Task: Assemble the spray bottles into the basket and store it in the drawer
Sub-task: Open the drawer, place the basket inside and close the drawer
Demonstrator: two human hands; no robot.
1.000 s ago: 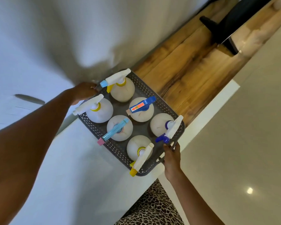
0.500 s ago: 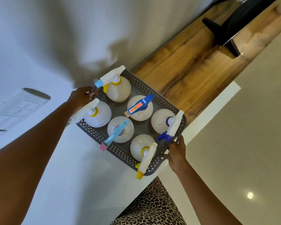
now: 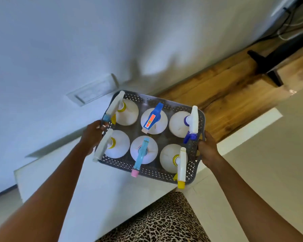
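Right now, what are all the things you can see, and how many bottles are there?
basket: one, grey, perforated, held up over the white surface
spray bottles: six, white, mixed trigger colours, standing in the basket in two rows of three
white surface: one, below the basket
wooden top: one, brown, behind the basket
wall plate: one, white, on the wall
left hand: gripping the basket's left end
right hand: gripping the basket's right end

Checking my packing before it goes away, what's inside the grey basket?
The basket holds six white spray bottles standing upright in two rows of three, with mixed white, blue and light-blue trigger heads. The bottles cover most of the basket floor. The left hand and right hand grip its ends.
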